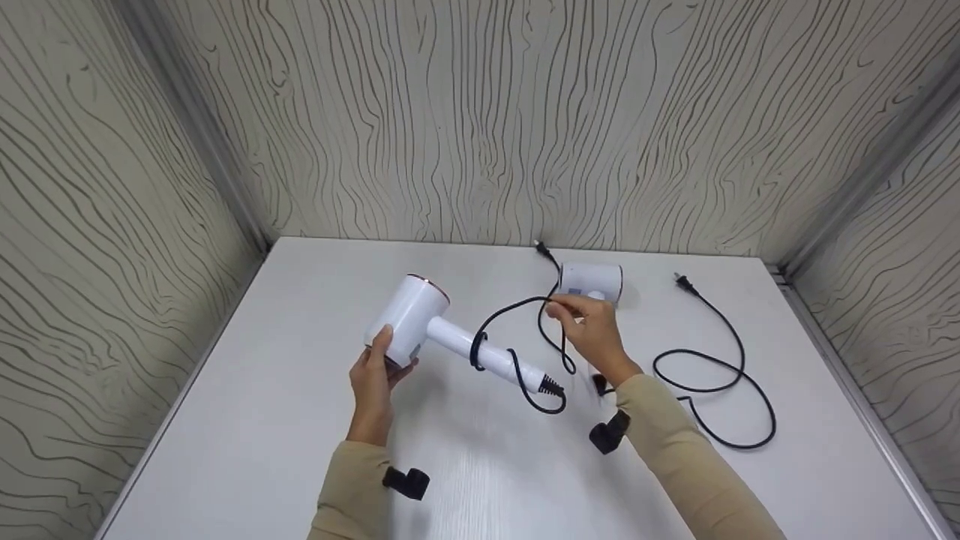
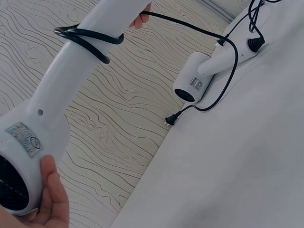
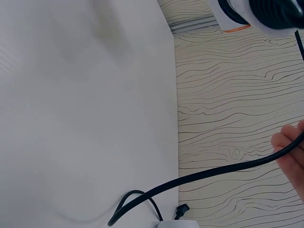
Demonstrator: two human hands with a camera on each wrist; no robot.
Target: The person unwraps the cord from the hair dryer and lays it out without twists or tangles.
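My left hand grips the rear of a white hair dryer, holding it above the table with its handle slanting down to the right. The dryer's black cord is wound around the handle, as the left wrist view also shows. With thumb and fingers my right hand pinches the cord to the right of the handle. Beyond that hand the cord hangs in a loop and runs back to its plug, near the table's back edge. Right-hand fingers show against the cord in the right wrist view.
A second white hair dryer lies on the white table behind my right hand, partly hidden by it. Its black cord curls across the right side, ending in a plug. Patterned panels enclose the back and sides.
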